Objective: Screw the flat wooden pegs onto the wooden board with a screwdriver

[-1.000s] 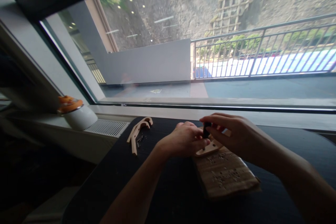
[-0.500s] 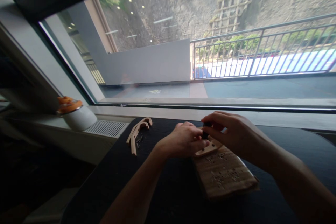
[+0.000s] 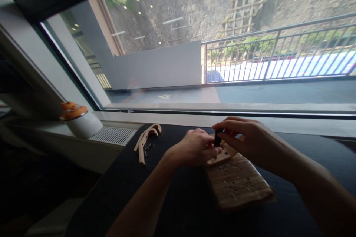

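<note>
My right hand [image 3: 244, 135] pinches a short black handle [image 3: 218, 137] from above, with the thumb and fingertips closed round it. Its lower end meets a pale wooden piece with dark holes [image 3: 226, 154]; the tip is hidden. From the left, my left hand [image 3: 196, 147] grips that wooden piece, thumb and fingers closed at its edge right beside the black handle. Under the piece lies a brown cardboard block [image 3: 240, 183], its top pitted with many small holes and wrapped in something shiny.
On the black table [image 3: 116, 196], at the left, lie two curved wooden hooks [image 3: 142, 144] with several small screw-like bits [image 3: 148, 149] beside them. A white pot with an orange top [image 3: 83, 122] stands on the sill by a vent grille [image 3: 112, 135]. A large window runs behind.
The fingers of my right hand have shifted a little around the black handle, which now shows more. My left hand and the wooden piece stay where they were.
</note>
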### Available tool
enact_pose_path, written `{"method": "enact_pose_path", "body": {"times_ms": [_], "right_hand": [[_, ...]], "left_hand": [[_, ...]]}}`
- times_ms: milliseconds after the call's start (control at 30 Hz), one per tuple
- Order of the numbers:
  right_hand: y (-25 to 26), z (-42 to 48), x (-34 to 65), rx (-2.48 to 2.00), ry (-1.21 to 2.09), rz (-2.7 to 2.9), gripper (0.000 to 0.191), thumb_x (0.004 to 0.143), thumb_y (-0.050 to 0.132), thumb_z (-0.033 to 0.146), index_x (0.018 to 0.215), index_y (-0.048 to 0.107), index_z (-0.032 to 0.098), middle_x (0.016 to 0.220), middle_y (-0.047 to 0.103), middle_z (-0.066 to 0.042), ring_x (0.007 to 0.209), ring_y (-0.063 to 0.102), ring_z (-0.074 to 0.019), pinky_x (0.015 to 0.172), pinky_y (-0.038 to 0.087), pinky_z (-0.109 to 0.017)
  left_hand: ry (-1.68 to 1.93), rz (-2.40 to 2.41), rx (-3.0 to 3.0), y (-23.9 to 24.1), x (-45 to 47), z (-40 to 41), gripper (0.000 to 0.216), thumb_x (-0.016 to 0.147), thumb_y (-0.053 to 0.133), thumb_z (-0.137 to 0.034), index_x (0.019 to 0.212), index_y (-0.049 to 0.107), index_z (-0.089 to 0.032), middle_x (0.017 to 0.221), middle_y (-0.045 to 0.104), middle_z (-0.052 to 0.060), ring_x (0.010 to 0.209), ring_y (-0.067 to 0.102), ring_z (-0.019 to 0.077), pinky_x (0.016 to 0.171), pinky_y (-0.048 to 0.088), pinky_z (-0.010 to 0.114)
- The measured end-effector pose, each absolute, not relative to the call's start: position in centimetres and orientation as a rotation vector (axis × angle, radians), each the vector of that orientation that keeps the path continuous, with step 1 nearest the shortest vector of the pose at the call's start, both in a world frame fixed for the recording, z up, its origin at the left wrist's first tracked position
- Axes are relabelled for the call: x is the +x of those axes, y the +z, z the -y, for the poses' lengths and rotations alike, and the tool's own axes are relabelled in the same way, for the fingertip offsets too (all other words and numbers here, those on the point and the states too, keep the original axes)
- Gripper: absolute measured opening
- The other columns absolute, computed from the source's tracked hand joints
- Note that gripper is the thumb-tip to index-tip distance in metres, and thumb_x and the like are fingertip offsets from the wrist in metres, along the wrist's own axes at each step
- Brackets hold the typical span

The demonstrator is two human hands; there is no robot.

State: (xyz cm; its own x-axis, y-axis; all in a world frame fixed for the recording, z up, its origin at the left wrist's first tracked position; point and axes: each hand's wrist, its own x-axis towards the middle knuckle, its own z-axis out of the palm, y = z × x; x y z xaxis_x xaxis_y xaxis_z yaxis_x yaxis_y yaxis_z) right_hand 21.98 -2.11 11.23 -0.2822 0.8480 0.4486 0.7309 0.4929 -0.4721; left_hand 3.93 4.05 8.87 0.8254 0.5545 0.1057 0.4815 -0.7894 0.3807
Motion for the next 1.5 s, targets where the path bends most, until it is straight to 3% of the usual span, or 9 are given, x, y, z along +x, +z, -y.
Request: {"method": "enact_pose_path", "body": {"times_ms": [200, 367, 467, 600, 800, 1100, 1233, 1433, 1500], "right_hand": [[11.01, 1.76, 21.68, -1.392, 0.130, 2.043, 0.010, 0.084, 0.058, 0.029, 0.088, 0.065, 0.022, 0.076, 0.066, 0.001, 0.063, 0.059, -0.0113, 0.056, 0.042, -0.023], [10.55, 1.69, 21.31, -1.483, 0.078, 2.001, 0.019, 0.084, 0.058, 0.040, 0.081, 0.060, 0.022, 0.066, 0.064, 0.002, 0.056, 0.057, -0.0120, 0.050, 0.039, -0.024], [10.54, 1.76, 21.14, -1.473, 0.046, 2.000, 0.017, 0.084, 0.057, 0.039, 0.085, 0.062, 0.022, 0.071, 0.066, 0.001, 0.059, 0.059, -0.0130, 0.052, 0.041, -0.024], [10.78, 2.12, 21.18, -1.367, 0.105, 2.067, 0.024, 0.085, 0.055, 0.028, 0.107, 0.065, 0.026, 0.087, 0.071, 0.000, 0.068, 0.063, -0.0128, 0.059, 0.044, -0.023], [10.92, 2.19, 21.40, -1.310, 0.143, 2.126, 0.027, 0.087, 0.051, 0.025, 0.108, 0.068, 0.024, 0.095, 0.071, -0.002, 0.074, 0.065, -0.0136, 0.062, 0.046, -0.023], [10.82, 1.89, 21.66, -1.445, 0.073, 2.069, 0.016, 0.084, 0.057, 0.033, 0.090, 0.066, 0.021, 0.070, 0.067, 0.000, 0.057, 0.058, -0.0122, 0.052, 0.040, -0.023], [10.69, 1.94, 21.29, -1.495, -0.021, 2.054, 0.021, 0.083, 0.058, 0.042, 0.080, 0.063, 0.021, 0.062, 0.063, 0.001, 0.051, 0.054, -0.0115, 0.048, 0.035, -0.023], [10.78, 2.25, 21.15, -1.336, 0.072, 2.107, 0.024, 0.086, 0.055, 0.031, 0.106, 0.066, 0.023, 0.086, 0.070, -0.003, 0.069, 0.063, -0.0142, 0.058, 0.045, -0.024], [10.86, 2.28, 21.24, -1.291, 0.130, 2.115, 0.025, 0.088, 0.051, 0.025, 0.107, 0.067, 0.024, 0.095, 0.071, -0.004, 0.074, 0.065, -0.0142, 0.062, 0.047, -0.023]], "left_hand": [[0.272, -0.794, 2.651, 9.25, 3.97, -3.82, 0.025, 0.090, 0.051, -0.038, 0.084, 0.065, -0.018, 0.092, 0.066, 0.004, 0.102, 0.055, 0.0217, 0.088, 0.041, 0.032], [0.238, -0.781, 2.653, 9.42, 4.02, -3.83, 0.023, 0.090, 0.052, -0.035, 0.086, 0.067, -0.018, 0.095, 0.067, 0.004, 0.104, 0.054, 0.0221, 0.093, 0.040, 0.035], [0.256, -0.772, 2.651, 9.32, 3.96, -3.86, 0.022, 0.090, 0.052, -0.035, 0.089, 0.067, -0.019, 0.097, 0.067, 0.004, 0.104, 0.054, 0.0219, 0.093, 0.039, 0.034], [0.279, -0.771, 2.645, 9.26, 3.85, -3.86, 0.020, 0.089, 0.053, -0.033, 0.092, 0.067, -0.019, 0.095, 0.066, 0.004, 0.102, 0.055, 0.0216, 0.090, 0.041, 0.033], [0.279, -0.767, 2.646, 9.08, 3.70, -4.07, 0.023, 0.090, 0.052, -0.036, 0.088, 0.067, -0.019, 0.093, 0.066, 0.004, 0.100, 0.056, 0.0208, 0.088, 0.041, 0.031], [0.246, -0.774, 2.643, 9.42, 3.70, -3.91, 0.023, 0.090, 0.051, -0.036, 0.089, 0.067, -0.019, 0.093, 0.065, 0.004, 0.105, 0.053, 0.0220, 0.087, 0.040, 0.031], [0.226, -0.772, 2.652, 9.59, 3.97, -3.84, 0.028, 0.090, 0.050, -0.041, 0.088, 0.067, -0.019, 0.094, 0.066, 0.004, 0.099, 0.055, 0.0213, 0.086, 0.041, 0.031], [0.306, -0.757, 2.662, 9.22, 3.79, -3.92, 0.025, 0.092, 0.048, -0.037, 0.090, 0.068, -0.020, 0.092, 0.066, 0.003, 0.097, 0.056, 0.0203, 0.084, 0.042, 0.029], [0.306, -0.750, 2.652, 9.09, 3.73, -3.98, 0.026, 0.092, 0.049, -0.037, 0.088, 0.068, -0.020, 0.092, 0.067, 0.003, 0.099, 0.056, 0.0206, 0.085, 0.042, 0.030]]}}
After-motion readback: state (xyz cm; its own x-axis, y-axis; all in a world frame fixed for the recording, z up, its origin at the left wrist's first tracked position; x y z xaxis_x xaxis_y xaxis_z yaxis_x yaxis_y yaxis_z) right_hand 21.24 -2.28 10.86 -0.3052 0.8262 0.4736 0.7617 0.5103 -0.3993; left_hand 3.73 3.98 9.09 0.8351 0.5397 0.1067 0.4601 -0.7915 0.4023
